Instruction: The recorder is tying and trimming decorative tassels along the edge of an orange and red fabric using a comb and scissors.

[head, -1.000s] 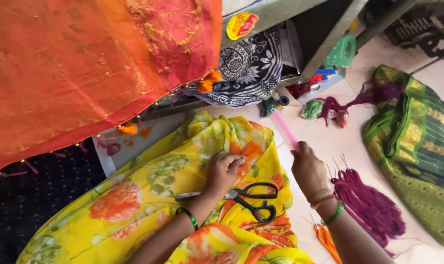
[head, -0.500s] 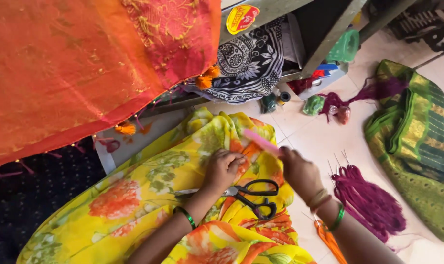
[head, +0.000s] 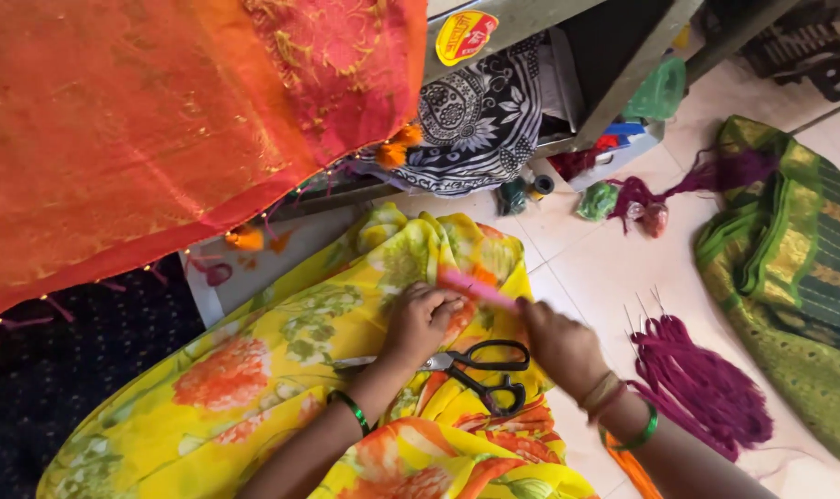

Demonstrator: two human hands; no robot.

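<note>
The left hand [head: 420, 323] rests with its fingers curled together, pressed down on the yellow floral cloth [head: 253, 388] over the lap — flat contact rather than a pinch, as far as the view shows. The right hand [head: 560, 346] is closed around one end of a pink stick [head: 475, 288], a slim rod-like tool blurred by motion; its far end lies just beyond the left hand's fingertips, touching or almost touching the cloth there. Whether it is a comb, a ruler or a marker cannot be told.

Black-handled scissors [head: 480, 370] lie on the cloth between the 2 wrists, just below both grips, blades toward the left hand.

To do this step well, I judge the left hand should keep the fabric taut and still directly under the stick's tip, since thin draped cloth will slide and wrinkle if pushed. The right hand would do best with short, light strokes, working toward the holding fingers rather than away, so the fold does not drift. The scissors sit close enough to catch a sleeve or bangle — worth minding.

Well to the right of the right hand, on the tiled floor [head: 605, 268], lies a bundle of maroon thread [head: 706, 388], and beyond it a green and gold fabric [head: 799, 277]. Above the left hand hangs an orange cloth [head: 161, 120].
</note>
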